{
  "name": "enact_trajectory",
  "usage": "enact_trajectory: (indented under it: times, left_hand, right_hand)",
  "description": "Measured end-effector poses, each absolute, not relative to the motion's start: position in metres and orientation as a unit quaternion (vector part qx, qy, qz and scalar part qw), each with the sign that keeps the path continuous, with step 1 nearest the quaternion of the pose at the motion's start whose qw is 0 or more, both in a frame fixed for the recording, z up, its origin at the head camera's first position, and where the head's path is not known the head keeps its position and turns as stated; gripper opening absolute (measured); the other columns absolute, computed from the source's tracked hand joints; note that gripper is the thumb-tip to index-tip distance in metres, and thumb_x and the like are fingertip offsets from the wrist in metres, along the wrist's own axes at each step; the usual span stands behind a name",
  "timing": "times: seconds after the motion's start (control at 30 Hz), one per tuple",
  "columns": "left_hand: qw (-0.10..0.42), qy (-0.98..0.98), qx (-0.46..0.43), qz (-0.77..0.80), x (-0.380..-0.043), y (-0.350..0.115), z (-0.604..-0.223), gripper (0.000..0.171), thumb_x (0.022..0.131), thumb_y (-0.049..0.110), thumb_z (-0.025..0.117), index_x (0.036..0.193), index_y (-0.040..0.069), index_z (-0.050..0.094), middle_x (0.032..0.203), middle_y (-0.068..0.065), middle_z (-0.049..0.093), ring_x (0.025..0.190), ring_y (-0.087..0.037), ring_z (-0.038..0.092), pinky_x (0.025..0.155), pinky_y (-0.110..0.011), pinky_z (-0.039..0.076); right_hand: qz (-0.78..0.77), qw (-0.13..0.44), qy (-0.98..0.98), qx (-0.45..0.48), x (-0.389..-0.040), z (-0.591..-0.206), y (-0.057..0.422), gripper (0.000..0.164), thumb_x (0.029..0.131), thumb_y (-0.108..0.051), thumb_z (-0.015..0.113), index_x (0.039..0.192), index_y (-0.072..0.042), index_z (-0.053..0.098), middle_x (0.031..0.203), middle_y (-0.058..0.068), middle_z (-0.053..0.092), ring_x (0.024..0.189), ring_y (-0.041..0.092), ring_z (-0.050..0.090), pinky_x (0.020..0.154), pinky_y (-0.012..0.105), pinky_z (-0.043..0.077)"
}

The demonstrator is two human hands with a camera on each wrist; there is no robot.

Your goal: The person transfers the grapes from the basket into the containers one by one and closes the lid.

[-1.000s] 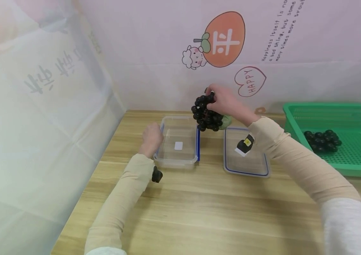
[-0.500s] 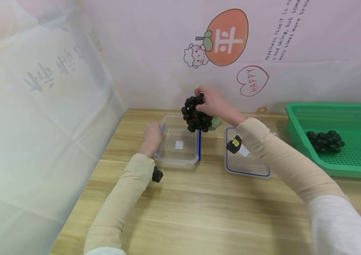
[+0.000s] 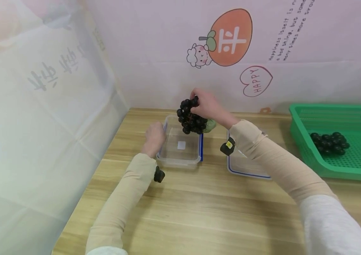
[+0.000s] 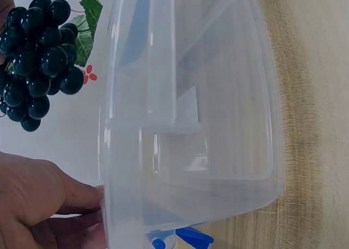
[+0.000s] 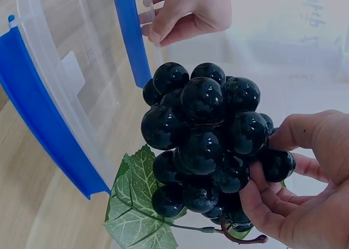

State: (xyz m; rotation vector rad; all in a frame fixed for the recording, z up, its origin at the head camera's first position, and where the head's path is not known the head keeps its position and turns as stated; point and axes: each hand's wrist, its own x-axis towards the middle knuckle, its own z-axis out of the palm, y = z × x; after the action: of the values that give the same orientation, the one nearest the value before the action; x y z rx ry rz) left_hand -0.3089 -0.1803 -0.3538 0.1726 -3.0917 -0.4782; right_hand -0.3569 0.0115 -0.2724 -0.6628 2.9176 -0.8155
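My right hand (image 3: pixel 208 104) grips a bunch of shiny black grapes (image 3: pixel 189 118) from the side, held in the air over the back right part of a clear plastic food container (image 3: pixel 177 163). A green leaf (image 5: pixel 139 200) and a thin stem hang from the bunch in the right wrist view. On the container's left side, my left hand (image 3: pixel 155 137) pinches the rim, thumb and fingers around the edge in the right wrist view. The container stands upright and uncovered, with blue side clips (image 5: pixel 49 113) folded out and a white label (image 3: pixel 181 145) on its bottom.
A clear lid (image 3: pixel 247 168) with a blue seal lies right of the container, partly hidden under my right forearm. Farther right, a green basket (image 3: pixel 340 171) holds another black grape bunch (image 3: pixel 329 143). A printed cloth wall (image 3: pixel 155 81) rises behind the wooden table (image 3: pixel 199 209).
My right hand has carried the grapes left, from between container and lid to over the container's right part. My left hand keeps its place at the rim. The head view shifts slightly.
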Motion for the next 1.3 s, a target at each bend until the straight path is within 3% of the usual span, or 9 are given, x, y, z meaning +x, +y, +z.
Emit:
enact_trajectory:
  times: [0.37, 0.7, 1.3]
  left_hand:
    - [0.016, -0.984, 0.056, -0.171, -0.311, -0.183, -0.359, 0.013, 0.082, -0.005, 0.051, 0.081, -0.004, 0.064, 0.078, -0.016, 0.067, 0.061, -0.022, 0.060, 0.046, -0.024, 0.048]
    - [0.017, -0.985, 0.057, -0.164, -0.309, -0.181, -0.356, 0.006, 0.081, -0.002, 0.057, 0.080, -0.002, 0.063, 0.079, -0.015, 0.067, 0.066, -0.024, 0.062, 0.051, -0.027, 0.051]
    - [0.020, -0.985, 0.058, -0.161, -0.310, -0.182, -0.358, 0.005, 0.081, 0.000, 0.058, 0.077, 0.001, 0.062, 0.082, -0.015, 0.068, 0.071, -0.027, 0.065, 0.057, -0.032, 0.054]
  right_hand:
    - [-0.287, 0.019, 0.932, -0.221, -0.357, -0.275, -0.008, 0.038, 0.085, -0.012, 0.062, 0.120, -0.004, 0.047, 0.123, 0.017, 0.055, 0.101, 0.028, 0.050, 0.092, 0.042, 0.047]
    - [-0.281, -0.006, 0.931, -0.232, -0.355, -0.291, -0.024, 0.034, 0.083, -0.012, 0.063, 0.115, -0.004, 0.051, 0.110, 0.015, 0.060, 0.089, 0.027, 0.050, 0.078, 0.038, 0.047]
    - [-0.290, 0.021, 0.929, -0.231, -0.354, -0.325, -0.030, 0.034, 0.083, -0.009, 0.064, 0.113, -0.002, 0.051, 0.114, 0.017, 0.059, 0.094, 0.028, 0.053, 0.084, 0.039, 0.048]
